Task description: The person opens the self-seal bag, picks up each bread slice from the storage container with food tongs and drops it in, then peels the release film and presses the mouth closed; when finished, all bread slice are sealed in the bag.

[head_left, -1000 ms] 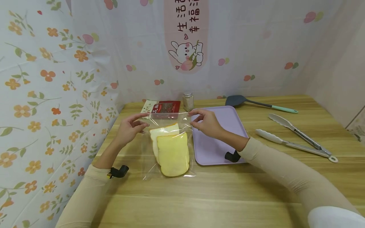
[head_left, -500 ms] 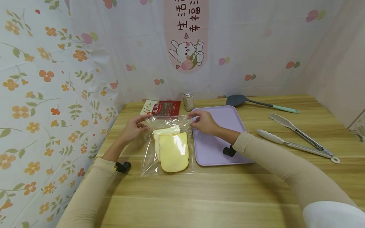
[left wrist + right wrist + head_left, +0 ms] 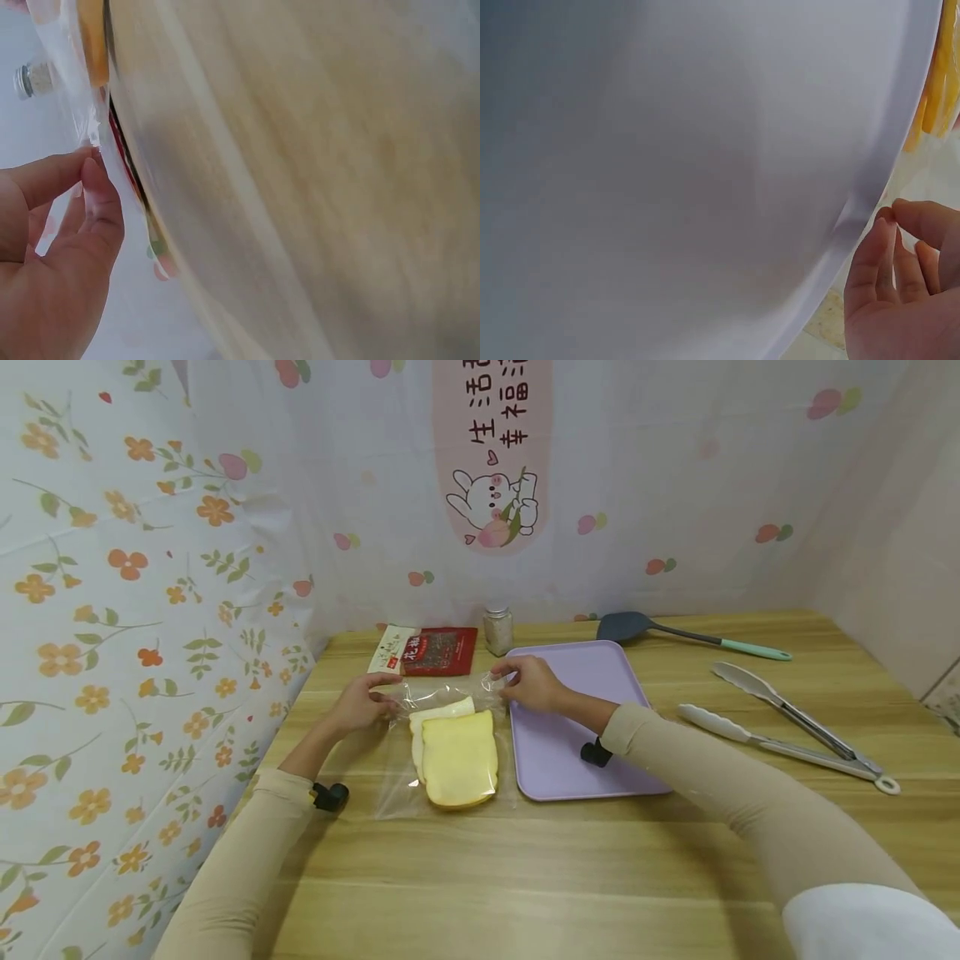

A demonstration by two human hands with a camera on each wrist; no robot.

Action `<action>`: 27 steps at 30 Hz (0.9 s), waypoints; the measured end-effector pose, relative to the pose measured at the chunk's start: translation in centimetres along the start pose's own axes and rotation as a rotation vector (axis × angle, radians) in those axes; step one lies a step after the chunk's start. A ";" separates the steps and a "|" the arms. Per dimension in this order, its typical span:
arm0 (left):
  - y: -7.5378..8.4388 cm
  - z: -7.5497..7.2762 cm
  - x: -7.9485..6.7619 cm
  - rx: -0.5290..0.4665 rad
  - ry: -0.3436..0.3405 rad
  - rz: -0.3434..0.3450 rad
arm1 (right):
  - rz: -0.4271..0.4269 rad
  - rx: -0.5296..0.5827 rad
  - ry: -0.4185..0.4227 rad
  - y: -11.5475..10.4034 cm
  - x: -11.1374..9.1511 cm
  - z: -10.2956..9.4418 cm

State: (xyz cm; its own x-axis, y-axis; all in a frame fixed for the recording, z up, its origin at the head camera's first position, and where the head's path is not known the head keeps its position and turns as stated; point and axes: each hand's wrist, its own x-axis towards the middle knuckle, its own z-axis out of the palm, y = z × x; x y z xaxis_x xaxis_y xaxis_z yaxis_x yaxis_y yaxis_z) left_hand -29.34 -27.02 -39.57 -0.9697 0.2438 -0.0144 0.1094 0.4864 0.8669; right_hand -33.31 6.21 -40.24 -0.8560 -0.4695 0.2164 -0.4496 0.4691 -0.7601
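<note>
A clear plastic bag (image 3: 401, 777) lies on the wooden table with two slices of bread (image 3: 460, 760) inside, one overlapping the other. At the bag's top left corner, my left hand (image 3: 363, 703) pinches the film between thumb and forefinger; the left wrist view shows this pinch (image 3: 67, 217) closely. My right hand (image 3: 534, 683) pinches the top right corner, above the edge of a lilac tray (image 3: 592, 777). In the right wrist view, the thumb and forefinger of that hand (image 3: 907, 270) meet at the tips beside the tray's rim (image 3: 859, 202).
Behind the bag lie a red seasoning packet (image 3: 442, 652) and a small glass jar (image 3: 498, 631). A spatula (image 3: 626, 625) with a mint handle lies at the back right. Metal tongs (image 3: 795, 752) lie spread apart right of the tray. A patterned curtain (image 3: 360, 485) hangs behind the table.
Both hands have lowered the bag's top edge towards the table, and the bag now lies flatter. The slices inside have shifted slightly. Both hands keep their pinch.
</note>
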 end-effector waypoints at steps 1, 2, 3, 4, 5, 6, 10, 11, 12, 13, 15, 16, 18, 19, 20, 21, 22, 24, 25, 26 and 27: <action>0.0 0.0 0.0 0.008 0.009 -0.007 | -0.004 0.003 -0.011 0.0 0.2 0.0; 0.0 0.0 0.0 0.015 0.015 -0.013 | -0.007 0.004 -0.022 0.0 0.3 0.1; 0.1 -0.1 0.0 0.027 0.016 -0.014 | -0.007 0.003 -0.033 0.0 0.5 0.1; 0.2 -0.1 0.0 0.042 0.015 -0.013 | -0.008 0.003 -0.046 0.0 0.6 0.1; 0.3 -0.1 0.0 0.057 0.014 -0.013 | -0.008 0.002 -0.059 0.0 0.7 0.0; 0.4 -0.2 0.0 0.077 0.014 -0.012 | -0.009 -0.009 -0.070 -0.1 0.8 -0.1; 1.1 -0.3 0.1 0.175 0.025 0.014 | -0.019 -0.027 -0.083 -0.4 0.7 -0.9; 1.3 -0.3 0.1 0.207 0.035 0.025 | -0.025 -0.030 -0.078 -0.4 0.7 -1.1; 1.5 -0.3 0.2 0.236 0.047 0.040 | -0.033 -0.039 -0.070 -0.5 0.6 -1.4; 1.6 -0.2 0.2 0.260 0.060 0.058 | -0.037 -0.038 -0.061 -0.5 0.5 -1.7; 2.0 0.0 0.3 0.294 0.090 0.095 | -0.043 -0.038 -0.038 -0.4 0.2 -2.1; 2.2 0.1 0.3 0.303 0.109 0.119 | -0.045 -0.039 -0.027 -0.4 0.1 -2.3; 2.8 0.5 0.2 0.290 0.154 0.169 | -0.048 -0.036 -0.004 -0.4 -0.2 -2.7; 3.1 0.8 0.2 0.283 0.178 0.192 | -0.048 -0.027 0.010 -0.3 -0.4 -2.8; 3.4 1.0 0.1 0.274 0.203 0.221 | -0.052 -0.016 0.025 -0.4 -0.6 -3.0; 3.8 1.4 0.1 0.269 0.227 0.250 | -0.059 0.001 0.038 -0.4 -0.8 -3.2; 4.2 1.7 0.0 0.269 0.249 0.277 | -0.066 0.021 0.048 -0.5 -1.0 -3.3; 5.0 2.4 -0.2 0.260 0.283 0.311 | -0.087 0.062 0.065 -0.7 -1.4 -3.6; 5.4 2.7 -0.3 0.255 0.295 0.322 | -0.099 0.081 0.070 -0.8 -1.5 -3.7; 5.8 3.0 -0.3 0.246 0.302 0.334 | -0.110 0.097 0.072 -0.9 -1.7 -3.8; 6.2 3.4 -0.4 0.239 0.307 0.345 | -0.119 0.111 0.074 -1.0 -1.9 -3.9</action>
State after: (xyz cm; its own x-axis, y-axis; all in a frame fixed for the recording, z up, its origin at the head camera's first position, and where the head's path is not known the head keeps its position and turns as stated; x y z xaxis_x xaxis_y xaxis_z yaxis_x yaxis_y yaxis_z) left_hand -27.52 -21.29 -35.90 -0.8838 0.1837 0.4304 0.4462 0.6081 0.6566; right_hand -32.20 9.53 -37.49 -0.8166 -0.4589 0.3501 -0.5214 0.3262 -0.7885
